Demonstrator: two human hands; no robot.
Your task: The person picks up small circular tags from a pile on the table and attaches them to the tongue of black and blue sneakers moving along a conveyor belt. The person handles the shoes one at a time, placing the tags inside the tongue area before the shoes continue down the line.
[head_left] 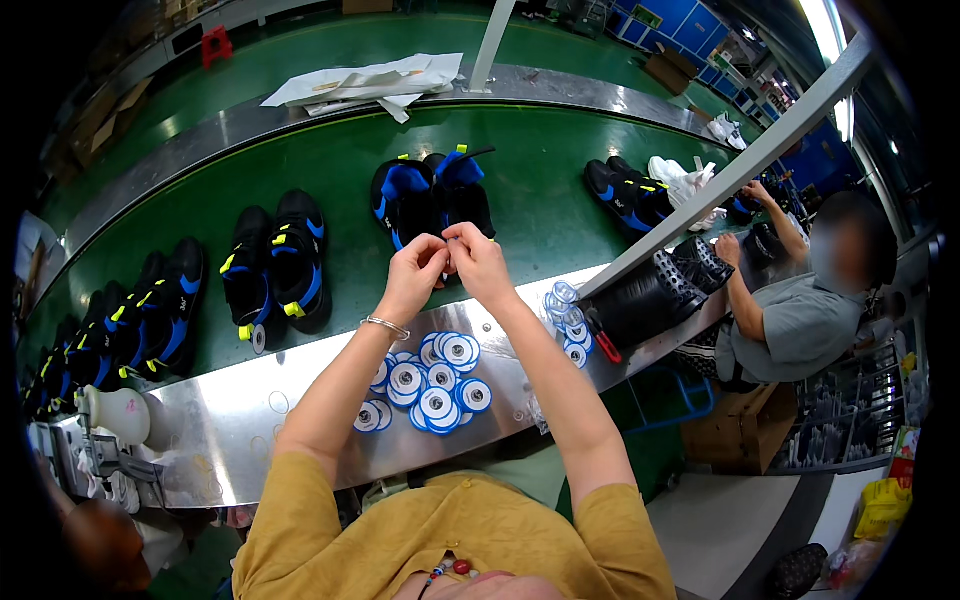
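On the far left, four pairs of black-and-blue shoes are visible on the green belt (300, 160): one dark cluster at the rim, one pair (165, 305) with yellow tabs, one pair (275, 265) just right of it, and one pair (432, 195) beyond the hands. The left hand (412, 275) and the right hand (480, 262) meet fingertip to fingertip above the steel ledge (230, 415). Both are pinched narrowly on one small item; it is too small to identify. It sits between the thumbs and forefingers, directly above the pile of round white-and-blue discs (432, 385), roughly a dozen, on the ledge. A smaller stack of discs (567, 320) lies to the right. At far right, a seated person (800, 315) handles a shoe.
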